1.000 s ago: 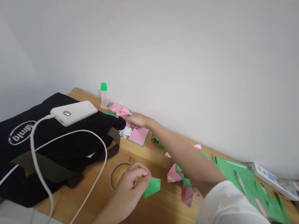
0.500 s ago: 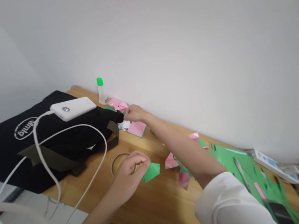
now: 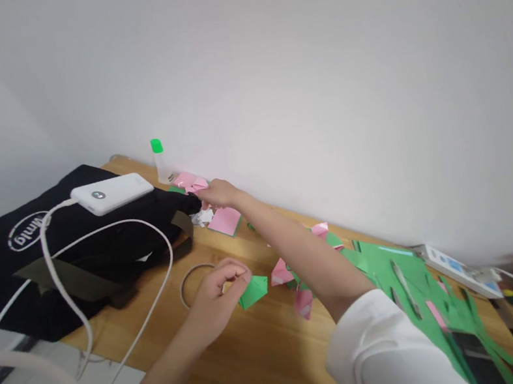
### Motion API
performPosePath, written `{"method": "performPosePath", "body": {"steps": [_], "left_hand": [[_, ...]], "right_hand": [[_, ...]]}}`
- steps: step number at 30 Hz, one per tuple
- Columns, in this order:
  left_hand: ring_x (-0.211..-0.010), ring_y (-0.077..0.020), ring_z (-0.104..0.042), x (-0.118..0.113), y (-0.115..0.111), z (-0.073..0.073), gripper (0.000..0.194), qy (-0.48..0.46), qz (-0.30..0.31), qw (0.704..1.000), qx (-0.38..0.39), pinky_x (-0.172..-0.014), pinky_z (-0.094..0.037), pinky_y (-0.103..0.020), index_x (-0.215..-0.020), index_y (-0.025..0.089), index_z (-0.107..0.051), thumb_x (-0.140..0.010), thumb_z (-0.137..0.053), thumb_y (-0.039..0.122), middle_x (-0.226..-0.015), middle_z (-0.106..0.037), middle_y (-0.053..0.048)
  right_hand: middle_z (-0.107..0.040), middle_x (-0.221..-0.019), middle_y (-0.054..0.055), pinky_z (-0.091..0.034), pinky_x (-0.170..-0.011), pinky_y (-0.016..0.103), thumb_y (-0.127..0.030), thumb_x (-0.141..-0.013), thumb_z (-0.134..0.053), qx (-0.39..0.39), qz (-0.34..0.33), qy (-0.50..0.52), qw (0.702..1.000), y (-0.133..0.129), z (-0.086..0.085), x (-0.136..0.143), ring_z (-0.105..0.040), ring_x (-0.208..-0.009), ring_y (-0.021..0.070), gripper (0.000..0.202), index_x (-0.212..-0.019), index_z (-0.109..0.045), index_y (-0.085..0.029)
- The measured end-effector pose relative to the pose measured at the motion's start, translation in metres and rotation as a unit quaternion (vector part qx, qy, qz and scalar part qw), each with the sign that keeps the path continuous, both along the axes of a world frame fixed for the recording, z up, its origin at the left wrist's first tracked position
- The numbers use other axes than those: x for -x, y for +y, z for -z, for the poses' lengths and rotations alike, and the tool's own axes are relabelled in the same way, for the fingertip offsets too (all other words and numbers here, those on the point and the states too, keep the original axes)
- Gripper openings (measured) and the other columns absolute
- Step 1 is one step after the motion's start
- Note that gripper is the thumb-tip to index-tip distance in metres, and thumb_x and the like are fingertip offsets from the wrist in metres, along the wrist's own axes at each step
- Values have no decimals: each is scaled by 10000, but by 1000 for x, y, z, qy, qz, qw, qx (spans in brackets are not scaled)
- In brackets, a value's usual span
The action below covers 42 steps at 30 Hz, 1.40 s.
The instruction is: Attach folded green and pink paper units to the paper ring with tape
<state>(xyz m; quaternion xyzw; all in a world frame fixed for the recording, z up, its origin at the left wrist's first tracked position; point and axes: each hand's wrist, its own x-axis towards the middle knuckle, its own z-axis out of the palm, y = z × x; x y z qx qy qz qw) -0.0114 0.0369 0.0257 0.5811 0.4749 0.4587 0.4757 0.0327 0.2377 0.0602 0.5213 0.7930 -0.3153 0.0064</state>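
Observation:
My left hand [image 3: 224, 290] pinches a small folded green paper piece [image 3: 254, 291] above the wooden table [image 3: 260, 357]. Farther back, my right hand [image 3: 218, 195] reaches to the tip of the black bag [image 3: 143, 222], beside folded pink pieces [image 3: 190, 180]; its fingertips are partly hidden and what they hold, if anything, is too small to tell. A stack of pink square paper [image 3: 225, 221] lies just in front of it, with crumpled white scraps [image 3: 202, 217] alongside. Under my right forearm are several pink and green folded pieces [image 3: 304, 303].
A white power bank [image 3: 112, 194] with a cable rests on the bag. Behind stands a glue bottle with a green cap [image 3: 157, 146]. A ring [image 3: 183, 291] lies by my left hand. At right are green sheets [image 3: 415, 276], a phone [image 3: 478, 358] and a power strip [image 3: 453, 270].
The whole view has shifted slightly, so the scene sits a little farther left. My right hand's fingers have moved a little lower by the bag tip; my left hand keeps the green piece.

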Motion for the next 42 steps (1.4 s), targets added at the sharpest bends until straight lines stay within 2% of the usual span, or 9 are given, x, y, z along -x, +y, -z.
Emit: {"method": "performPosePath", "body": {"steps": [5,17,21,26,32,36,42], "left_hand": [[-752,-164,-585,-1,0,1,280,0,4,1000,2,-727,-458,-294,-587,177,-578,-824,-509,309,-740,-612,-37],[-755,-170,-579,-1,2,5,283,-3,6,1000,8,-723,-462,-293,-580,179,-566,-824,-506,310,-737,-608,-39],[-742,-161,-578,2,4,7,288,6,5,1000,1,-723,-467,-279,-580,180,-569,-827,-512,316,-726,-611,-32],[-744,-165,-579,0,5,10,273,0,1,1000,15,-717,-470,-278,-595,180,-585,-820,-513,317,-728,-608,-32],[-775,-177,-585,-1,5,11,265,-3,6,1000,27,-731,-471,-288,-601,180,-585,-818,-516,315,-751,-613,-38],[-767,-179,-586,0,6,11,273,3,11,999,30,-731,-469,-296,-596,180,-578,-823,-512,316,-753,-609,-39],[-773,-185,-592,0,7,12,268,1,18,999,35,-735,-465,-306,-605,181,-579,-825,-504,314,-759,-604,-41]], "right_hand": [[-613,-1214,83,-547,-856,420,-350,-921,-594,15,-50,-8,999,0,-3,-5,-629,-1025,218,336,-1200,-587,-163],[-600,-1236,90,-542,-871,435,-348,-926,-586,4,-56,1,998,5,5,-7,-622,-1045,219,351,-1228,-568,-169],[-601,-1235,91,-544,-864,430,-345,-922,-593,58,-75,-49,994,6,7,-14,-623,-1040,218,352,-1225,-571,-167],[-607,-1220,89,-549,-856,425,-348,-925,-588,117,-97,-80,985,4,25,-24,-629,-1025,213,347,-1221,-571,-167],[-600,-1240,91,-548,-854,424,-347,-920,-595,37,-109,-49,992,10,34,-24,-625,-1035,216,356,-1227,-571,-168],[-600,-1237,89,-542,-870,433,-347,-922,-592,-4,-124,-88,988,7,35,-24,-621,-1048,221,349,-1223,-573,-170],[-600,-1236,88,-540,-875,431,-345,-921,-595,-25,-158,-146,976,-3,38,-17,-620,-1055,221,348,-1224,-572,-177]]}}
